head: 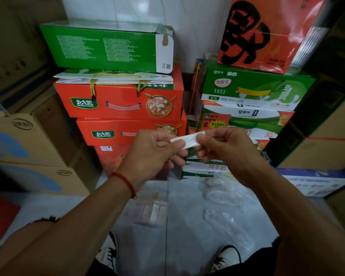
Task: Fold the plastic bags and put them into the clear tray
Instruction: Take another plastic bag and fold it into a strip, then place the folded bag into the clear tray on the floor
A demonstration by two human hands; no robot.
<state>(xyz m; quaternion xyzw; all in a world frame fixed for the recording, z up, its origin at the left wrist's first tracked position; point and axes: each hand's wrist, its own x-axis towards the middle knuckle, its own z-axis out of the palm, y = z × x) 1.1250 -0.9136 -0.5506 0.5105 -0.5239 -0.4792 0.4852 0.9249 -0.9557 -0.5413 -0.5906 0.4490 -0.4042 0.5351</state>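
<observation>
Grey floor (187, 226) below carries the clear tray (150, 211), with folded white strips inside, and loose bags (225, 212) just right of it. Above them, the left hand (153, 152) and right hand (225, 148) both pinch a narrow folded bag (185, 140) between fingertips. Behind stand stacked boxes (120, 100).

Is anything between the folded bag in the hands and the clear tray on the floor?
Nothing visible blocks it. Both the left hand and right hand hold the folded bag in the air, above and slightly behind the clear tray; only the left forearm crosses near the tray's left side.
</observation>
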